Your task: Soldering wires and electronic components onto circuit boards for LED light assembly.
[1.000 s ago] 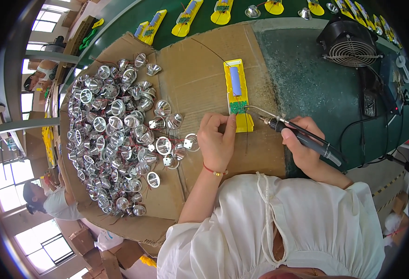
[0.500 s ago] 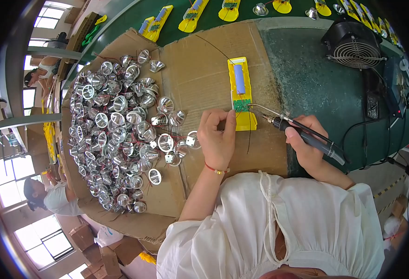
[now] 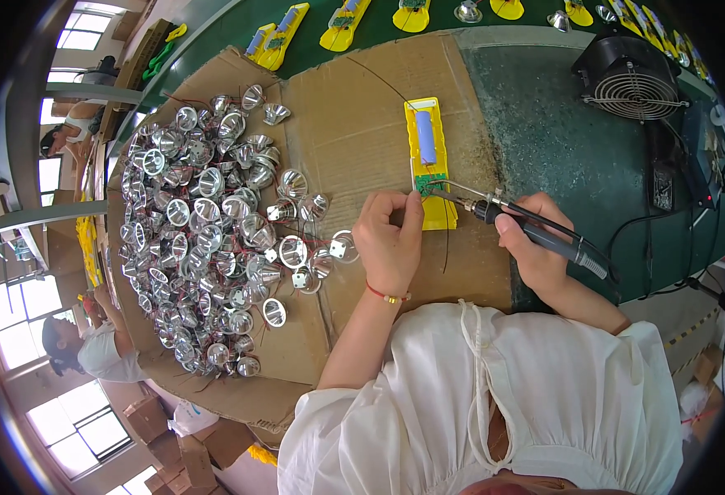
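Note:
A yellow plastic housing [image 3: 437, 216] lies on the cardboard, with a purple cylindrical battery [image 3: 425, 139] and a small green circuit board [image 3: 427, 181] in it. My right hand [image 3: 536, 243] grips a black soldering iron [image 3: 548, 237] with a thin curved metal tube alongside. Its tip reaches the lower part of the board; the exact contact point is too small to tell. Thumb and finger of my left hand [image 3: 390, 231] are pinched at the board's left edge, and what they hold is hidden. A thin dark wire hangs below the housing.
Left of my hands, a large heap of silvery reflector cups [image 3: 206, 223] with wires fills a cardboard tray [image 3: 239, 403]. A black fan [image 3: 629, 82] stands at the back right. More yellow housings [image 3: 346, 25] line the far side. Two people sit farther left.
The soldering iron has moved left, bringing its tip and curved tube over the circuit board. My left hand stays pinched beside the board, shifted only slightly.

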### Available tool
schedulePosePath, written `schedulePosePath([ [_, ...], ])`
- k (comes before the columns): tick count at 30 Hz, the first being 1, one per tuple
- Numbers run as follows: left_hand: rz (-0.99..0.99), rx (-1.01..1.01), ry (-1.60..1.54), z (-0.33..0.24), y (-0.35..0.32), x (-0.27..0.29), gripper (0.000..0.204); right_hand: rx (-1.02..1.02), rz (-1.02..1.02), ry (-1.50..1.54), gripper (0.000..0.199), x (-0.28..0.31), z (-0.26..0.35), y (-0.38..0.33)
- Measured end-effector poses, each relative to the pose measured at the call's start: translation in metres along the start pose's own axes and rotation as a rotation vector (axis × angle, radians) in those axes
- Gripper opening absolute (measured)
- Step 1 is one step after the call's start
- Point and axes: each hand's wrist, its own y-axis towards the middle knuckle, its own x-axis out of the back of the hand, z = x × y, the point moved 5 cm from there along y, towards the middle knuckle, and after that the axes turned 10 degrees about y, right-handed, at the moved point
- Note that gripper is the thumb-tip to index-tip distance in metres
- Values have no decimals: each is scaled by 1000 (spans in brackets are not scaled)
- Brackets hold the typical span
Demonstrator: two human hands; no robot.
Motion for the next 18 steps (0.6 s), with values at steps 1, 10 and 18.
schedulePosePath([
  [1,0,12,2,-1,0,0,15,-42,-19,43,13,0,-2,-1],
  [10,33,9,64,0,1,2,18,-31,-73,135,14,15,4,-4],
  [18,36,30,59,4,2,0,18,-53,-97,141,14,26,5,-5],
])
